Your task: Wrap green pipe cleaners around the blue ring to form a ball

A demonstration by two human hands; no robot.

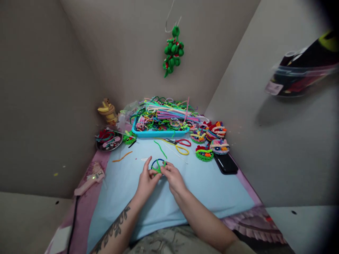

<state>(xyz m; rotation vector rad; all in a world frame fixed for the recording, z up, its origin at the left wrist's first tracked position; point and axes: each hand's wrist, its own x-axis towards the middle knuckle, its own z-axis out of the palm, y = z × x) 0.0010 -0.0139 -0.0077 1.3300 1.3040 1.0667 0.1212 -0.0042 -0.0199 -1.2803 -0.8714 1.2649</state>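
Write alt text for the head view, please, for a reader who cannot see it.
A left hand and right hand pinch a blue and green pipe-cleaner loop above a light blue cloth. Beyond lie scissors and a turquoise tray heaped with pipe cleaners; a black phone sits right, a glue gun left.

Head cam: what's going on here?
A person is working with pipe cleaners at a table. The left grip and right grip both pinch a small blue-green ring over the blue mat. Beyond it lie a loose green stem, scissors and a tray heaped with stems. Finished fuzzy pieces and a phone sit to the right, and a glue gun is at the left edge.
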